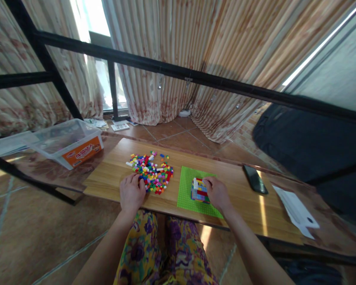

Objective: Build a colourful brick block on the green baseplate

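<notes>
A loose heap of small multicoloured toy bricks [154, 171] lies on the wooden board. My left hand [132, 193] rests at the heap's near left edge, fingers curled in; whatever is between the fingertips is too small to make out. To the right of the heap lies a bright green studded baseplate [184, 192]. A low block built of bricks [199, 191] stands on it, with white, yellow, red and blue parts showing. My right hand [217, 192] touches the block's right side with its fingers pinched, hiding that side and anything held there.
The wooden board [106, 180] carries a black phone [254, 179] at the right. Beyond it lies a white cut-out sheet [296, 208]. A clear plastic box with an orange label [84, 153] stands at the left. A black metal bar [172, 69] crosses in front of the curtains.
</notes>
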Demonstrator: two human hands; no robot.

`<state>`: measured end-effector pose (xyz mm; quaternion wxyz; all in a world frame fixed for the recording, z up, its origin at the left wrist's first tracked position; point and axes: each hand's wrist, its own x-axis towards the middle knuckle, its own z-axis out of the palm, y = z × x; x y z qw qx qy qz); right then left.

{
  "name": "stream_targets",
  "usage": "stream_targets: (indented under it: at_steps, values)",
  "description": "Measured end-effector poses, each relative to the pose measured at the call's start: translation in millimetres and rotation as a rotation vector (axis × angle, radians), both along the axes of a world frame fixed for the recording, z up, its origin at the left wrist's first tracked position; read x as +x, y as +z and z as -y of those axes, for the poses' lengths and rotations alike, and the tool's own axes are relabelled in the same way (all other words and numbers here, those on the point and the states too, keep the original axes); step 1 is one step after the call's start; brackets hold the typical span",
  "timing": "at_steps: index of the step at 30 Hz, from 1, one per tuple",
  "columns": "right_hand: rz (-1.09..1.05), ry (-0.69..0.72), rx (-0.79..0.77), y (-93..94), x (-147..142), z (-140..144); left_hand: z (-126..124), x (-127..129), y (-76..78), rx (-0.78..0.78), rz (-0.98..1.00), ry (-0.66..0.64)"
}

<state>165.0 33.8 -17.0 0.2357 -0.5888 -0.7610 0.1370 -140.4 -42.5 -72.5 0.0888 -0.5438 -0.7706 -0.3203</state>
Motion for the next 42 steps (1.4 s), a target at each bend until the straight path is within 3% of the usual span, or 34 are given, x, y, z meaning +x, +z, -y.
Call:
stream_targets:
  at_steps: [17,26,42]
  values:
    - [0.202,0.076,0.050,-2.6,-10,5,1,0,-0.7,0.009,0.013,-0.003]
    - [0.214,0.214,0.077,-4.5,2,1,1,1,-0.2,0.022,0.023,0.002]
    - [0.117,0.446,-0.096,9.7,17,-8,1,1,1.5,-0.003,0.034,0.003]
